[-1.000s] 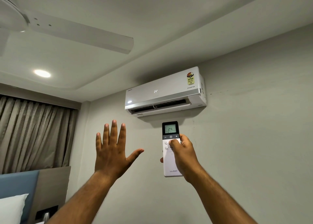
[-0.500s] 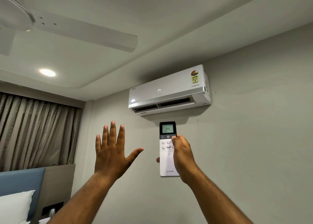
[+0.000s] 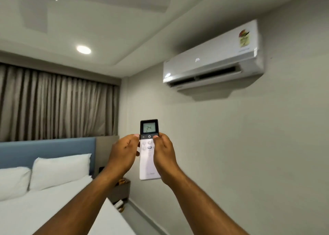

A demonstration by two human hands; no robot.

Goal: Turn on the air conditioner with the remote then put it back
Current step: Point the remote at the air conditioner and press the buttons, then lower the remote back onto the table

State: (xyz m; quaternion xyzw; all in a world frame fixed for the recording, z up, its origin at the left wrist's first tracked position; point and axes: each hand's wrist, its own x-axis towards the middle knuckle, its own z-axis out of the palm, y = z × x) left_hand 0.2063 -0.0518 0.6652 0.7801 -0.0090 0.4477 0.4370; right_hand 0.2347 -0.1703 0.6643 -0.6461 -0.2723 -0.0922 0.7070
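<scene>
A white remote [image 3: 148, 161] with a dark top and a lit screen reading 24 stands upright in front of me. My left hand [image 3: 124, 153] grips its left side and my right hand [image 3: 164, 153] its right side, both thumbs near the power button row. The white air conditioner [image 3: 213, 60] hangs high on the wall at the upper right, its flap open and a lit display on its front.
A bed [image 3: 53, 204] with two white pillows and a blue headboard [image 3: 46, 151] lies at the lower left. A small bedside table [image 3: 121, 190] stands between bed and wall. Grey curtains [image 3: 53, 105] cover the far window. A ceiling light [image 3: 83, 49] glows above.
My left hand, held open in the air before, has come over and closed on the remote. My view has dropped and turned left, so the bed now shows and the air conditioner sits further right.
</scene>
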